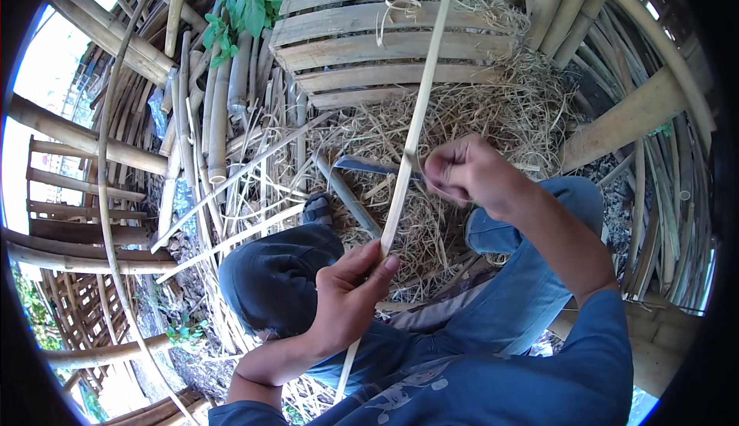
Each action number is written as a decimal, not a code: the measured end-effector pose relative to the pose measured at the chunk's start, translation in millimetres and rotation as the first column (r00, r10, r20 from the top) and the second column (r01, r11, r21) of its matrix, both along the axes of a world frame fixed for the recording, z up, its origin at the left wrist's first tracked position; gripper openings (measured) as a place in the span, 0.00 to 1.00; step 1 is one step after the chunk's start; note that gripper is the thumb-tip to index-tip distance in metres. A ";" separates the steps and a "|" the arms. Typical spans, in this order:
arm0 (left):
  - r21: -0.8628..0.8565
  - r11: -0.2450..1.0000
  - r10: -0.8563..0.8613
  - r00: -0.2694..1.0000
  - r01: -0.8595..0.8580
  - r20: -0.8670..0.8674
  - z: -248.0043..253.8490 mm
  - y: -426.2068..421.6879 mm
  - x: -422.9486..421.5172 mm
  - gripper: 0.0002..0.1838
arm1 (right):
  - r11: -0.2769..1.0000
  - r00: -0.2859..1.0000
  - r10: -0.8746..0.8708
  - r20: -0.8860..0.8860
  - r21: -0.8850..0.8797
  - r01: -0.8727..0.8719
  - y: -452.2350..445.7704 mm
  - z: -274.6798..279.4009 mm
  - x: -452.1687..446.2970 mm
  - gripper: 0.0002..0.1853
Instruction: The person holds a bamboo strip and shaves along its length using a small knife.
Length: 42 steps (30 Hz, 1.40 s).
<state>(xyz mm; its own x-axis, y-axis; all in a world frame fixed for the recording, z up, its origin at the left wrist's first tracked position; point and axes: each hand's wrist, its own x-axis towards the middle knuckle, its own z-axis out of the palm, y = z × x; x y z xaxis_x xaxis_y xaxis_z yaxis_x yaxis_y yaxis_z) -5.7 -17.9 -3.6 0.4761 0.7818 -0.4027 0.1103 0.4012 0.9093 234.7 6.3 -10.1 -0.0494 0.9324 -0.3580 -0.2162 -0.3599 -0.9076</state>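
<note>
A long pale bamboo strip (pixel 419 110) runs upright through the middle of the view, from the top edge down past my lap. My left hand (pixel 350 291) grips it low, fingers wrapped round and thumb along its side. Higher up, my right hand (pixel 473 176) is closed on a knife, its handle hidden in the fist. The dark knife blade (pixel 366 165) points left and crosses behind the strip. A thin curl of shaving hangs by the right fingers.
Shavings (pixel 431 249) heap between my bent knees, before a slatted wooden crate (pixel 392 45). A bamboo stick (pixel 346 195) lies near my left foot. Bamboo poles (pixel 219 126) stand at left, with a leafy plant (pixel 250 3); a thick pole (pixel 623 122) slants at right.
</note>
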 end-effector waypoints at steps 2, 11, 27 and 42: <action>-0.023 1.000 0.008 1.000 -0.008 0.023 3.6 1.3 2.8 0.13 | 0.982 0.980 0.191 0.062 -0.009 -0.191 -5.8 3.7 -14.4 0.11; 0.054 0.998 -0.032 0.999 0.031 0.007 -0.4 0.0 2.8 0.13 | 0.963 0.964 0.265 0.028 -0.062 -0.263 -9.7 6.0 -22.9 0.14; 0.064 0.998 0.004 1.000 -0.005 0.013 13.1 -11.1 0.2 0.12 | 0.998 0.998 0.043 0.036 -0.040 -0.042 4.7 32.5 25.3 0.14; 0.226 0.969 -0.077 0.992 0.098 -0.100 9.3 -19.0 -13.0 0.06 | 0.851 0.877 -0.480 0.003 0.246 0.465 5.2 31.2 108.6 0.14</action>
